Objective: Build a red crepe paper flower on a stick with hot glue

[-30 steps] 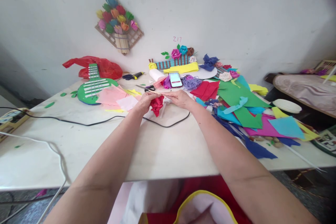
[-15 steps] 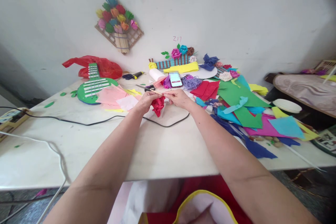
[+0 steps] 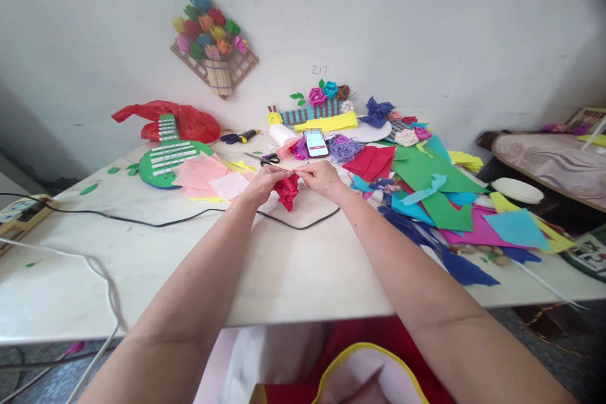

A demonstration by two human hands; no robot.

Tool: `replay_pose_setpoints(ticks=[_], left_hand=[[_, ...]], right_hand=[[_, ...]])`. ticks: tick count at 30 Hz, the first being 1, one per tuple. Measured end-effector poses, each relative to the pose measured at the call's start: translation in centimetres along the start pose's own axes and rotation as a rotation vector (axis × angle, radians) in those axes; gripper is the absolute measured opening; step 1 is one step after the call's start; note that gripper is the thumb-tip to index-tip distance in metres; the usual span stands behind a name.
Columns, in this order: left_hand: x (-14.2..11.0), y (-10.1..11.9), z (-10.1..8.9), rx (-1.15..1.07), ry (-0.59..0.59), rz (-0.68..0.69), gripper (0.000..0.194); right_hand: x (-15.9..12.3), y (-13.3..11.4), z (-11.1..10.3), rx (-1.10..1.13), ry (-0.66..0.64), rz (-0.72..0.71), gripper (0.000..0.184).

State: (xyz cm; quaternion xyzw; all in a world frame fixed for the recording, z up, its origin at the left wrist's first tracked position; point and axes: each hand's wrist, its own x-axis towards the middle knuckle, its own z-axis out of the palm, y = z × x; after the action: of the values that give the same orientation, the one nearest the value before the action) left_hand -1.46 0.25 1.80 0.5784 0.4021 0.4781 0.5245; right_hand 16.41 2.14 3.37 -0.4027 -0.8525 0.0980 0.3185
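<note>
A crumpled piece of red crepe paper (image 3: 286,193) hangs below the fingers of my left hand (image 3: 266,185), which is closed on its upper edge. My right hand (image 3: 322,178) is closed in a pinch just right of the paper, fingertips almost meeting those of the left. A thin pale stick runs between the two sets of fingertips; only a faint bit of it shows. Behind my hands lie scissors (image 3: 269,160) with dark handles and a phone (image 3: 316,144) with a lit screen.
Pink paper sheets (image 3: 195,174) and a green guitar-shaped craft (image 3: 150,167) lie left. Purple yarn (image 3: 348,149), red paper (image 3: 372,163) and a heap of coloured paper (image 3: 445,211) spread right. A black cable (image 3: 156,225) crosses the table under my hands.
The thin stick, plainly visible above the left fingers before, is now mostly covered by fingers. The red paper has turned slightly and shifted a little right. Both arms stay nearly in place.
</note>
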Motion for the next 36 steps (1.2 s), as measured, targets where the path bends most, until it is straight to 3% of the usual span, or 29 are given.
replay_pose_setpoints(ticks=[17, 28, 36], left_hand=[[-0.3, 0.3, 0.7, -0.12, 0.126, -0.004, 0.026], [0.0, -0.4, 0.1, -0.158, 0.137, 0.026, 0.018], [0.0, -0.4, 0.5, -0.105, 0.128, 0.02, 0.037]], right_hand=[[0.4, 0.7, 1.0, -0.042, 0.117, -0.098, 0.023], [0.2, 0.0, 1.1, -0.102, 0.156, -0.122, 0.023], [-0.1, -0.6, 0.8, -0.203, 0.115, -0.167, 0.027]])
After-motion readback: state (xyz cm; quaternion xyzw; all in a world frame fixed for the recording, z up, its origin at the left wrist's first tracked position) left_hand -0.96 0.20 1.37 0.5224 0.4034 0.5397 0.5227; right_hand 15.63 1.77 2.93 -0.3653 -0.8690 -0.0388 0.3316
